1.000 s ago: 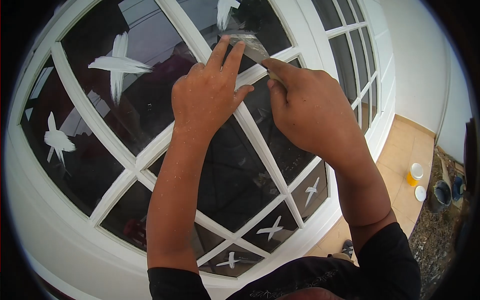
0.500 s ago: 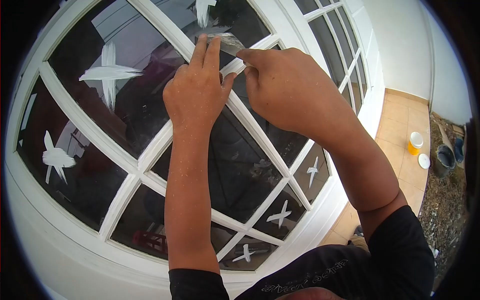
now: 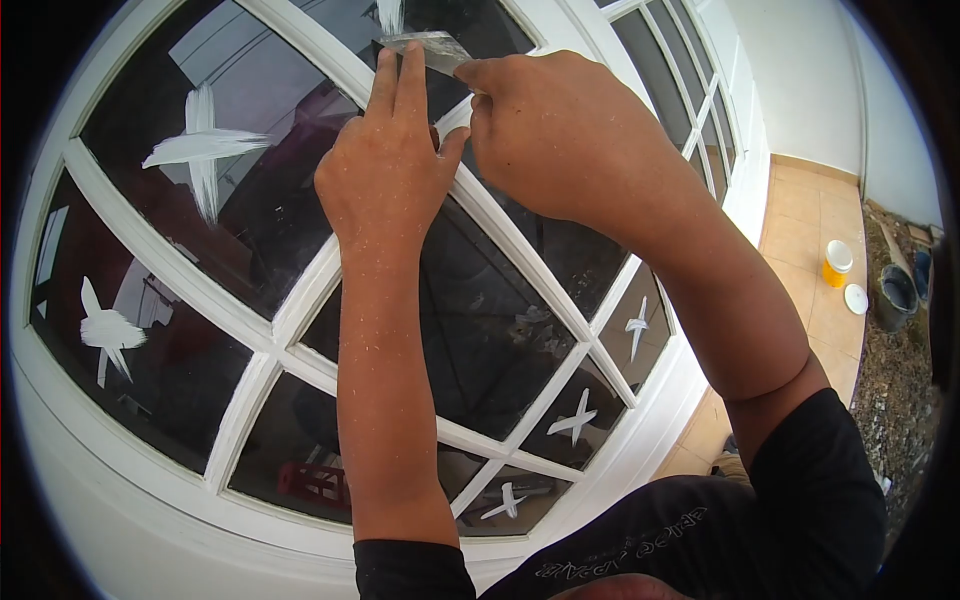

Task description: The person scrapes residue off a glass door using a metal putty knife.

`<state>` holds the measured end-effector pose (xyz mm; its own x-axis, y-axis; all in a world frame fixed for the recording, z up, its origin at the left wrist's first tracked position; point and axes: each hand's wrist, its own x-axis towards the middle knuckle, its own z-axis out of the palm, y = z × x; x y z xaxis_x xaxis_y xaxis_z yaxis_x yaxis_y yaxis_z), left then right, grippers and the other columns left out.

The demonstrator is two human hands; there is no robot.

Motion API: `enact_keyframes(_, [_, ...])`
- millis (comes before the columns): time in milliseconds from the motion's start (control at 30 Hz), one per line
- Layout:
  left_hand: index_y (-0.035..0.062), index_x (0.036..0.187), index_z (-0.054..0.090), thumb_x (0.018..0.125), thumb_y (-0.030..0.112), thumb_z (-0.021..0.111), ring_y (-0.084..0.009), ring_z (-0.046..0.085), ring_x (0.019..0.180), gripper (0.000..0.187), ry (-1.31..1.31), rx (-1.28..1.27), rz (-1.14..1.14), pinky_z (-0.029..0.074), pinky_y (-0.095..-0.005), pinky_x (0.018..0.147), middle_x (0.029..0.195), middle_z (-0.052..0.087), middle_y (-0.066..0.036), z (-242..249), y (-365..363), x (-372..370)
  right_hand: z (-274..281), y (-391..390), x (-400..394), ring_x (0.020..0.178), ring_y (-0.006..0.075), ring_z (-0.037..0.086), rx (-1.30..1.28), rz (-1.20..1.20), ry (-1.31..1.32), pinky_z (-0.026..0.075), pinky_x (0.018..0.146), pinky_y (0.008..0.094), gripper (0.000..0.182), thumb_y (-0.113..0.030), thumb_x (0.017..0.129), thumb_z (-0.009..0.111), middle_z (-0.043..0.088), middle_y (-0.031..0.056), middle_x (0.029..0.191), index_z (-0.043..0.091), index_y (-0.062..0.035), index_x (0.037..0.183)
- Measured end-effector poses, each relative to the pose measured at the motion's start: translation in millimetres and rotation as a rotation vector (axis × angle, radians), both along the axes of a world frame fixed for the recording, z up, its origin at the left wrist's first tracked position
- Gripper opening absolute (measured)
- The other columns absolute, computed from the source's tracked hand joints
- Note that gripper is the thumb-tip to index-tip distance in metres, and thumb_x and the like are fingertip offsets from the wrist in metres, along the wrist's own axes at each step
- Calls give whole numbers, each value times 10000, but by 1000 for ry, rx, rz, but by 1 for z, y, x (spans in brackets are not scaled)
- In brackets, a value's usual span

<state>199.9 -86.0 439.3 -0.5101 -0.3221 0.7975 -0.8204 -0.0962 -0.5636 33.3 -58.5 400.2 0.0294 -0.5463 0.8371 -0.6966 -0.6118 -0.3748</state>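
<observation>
My right hand [image 3: 565,135] is closed around a scraper, its handle hidden in the fist. The scraper's wide metal blade [image 3: 436,45] lies against the upper glass pane, just below a white paint mark [image 3: 390,14]. Two outstretched fingers of my left hand [image 3: 385,180] press on the blade, and its thumb sticks out to the side. The remaining left fingers are partly hidden. Around both hands runs the white window frame [image 3: 275,335], its bars dividing dark glass panes.
White brushed crosses mark other panes, a large one [image 3: 205,147] at upper left. On the tiled floor [image 3: 805,210] to the right stand a yellow-and-white tub [image 3: 837,265] and its white lid [image 3: 855,298]. A dark bucket [image 3: 895,292] sits on the dirt beyond.
Both hands and the scraper have moved up the pane together, closer to the white mark. The view has shifted slightly.
</observation>
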Motion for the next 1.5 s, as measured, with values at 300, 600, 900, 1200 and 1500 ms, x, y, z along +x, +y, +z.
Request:
enact_keyframes(300, [211,1517,480,805,430,839,-269,754,904,828,-12,-23,-1,626,-344,685,1528,552,-33,-1,-2,1,3,-2,-2,841,400,753,-23,-28,-7,601,880,431,370,-157,944,526,750,271,979,738,10,1196])
enact_keyframes(600, [197,1493,516,810,421,839,-246,749,910,788,-38,2,24,623,-332,704,1524,556,-34,-1,3,-2,-5,-5,-5,845,398,752,-38,-20,-42,600,874,429,362,-134,940,519,748,271,974,738,27,1179])
enact_keyframes(900, [212,1499,510,819,410,832,-237,745,916,778,-55,1,40,626,-350,716,1507,571,-27,-3,2,-1,-4,-17,-8,780,362,764,-14,-48,-75,622,769,432,276,-164,782,671,754,228,869,795,-19,982])
enact_keyframes(1200, [232,1434,519,794,365,856,-235,744,901,735,15,-2,-104,616,-344,695,1432,622,-12,-3,0,1,2,0,-11,894,396,748,66,-19,6,590,899,440,371,-148,951,509,750,258,1002,745,-23,1208])
enact_keyframes(1500, [243,1455,545,785,375,860,-231,746,884,752,-56,-53,-79,612,-329,686,1491,585,-18,-3,-2,3,-9,-5,-5,914,391,750,-51,-11,-15,584,929,432,378,-140,949,508,750,258,1030,733,7,1214])
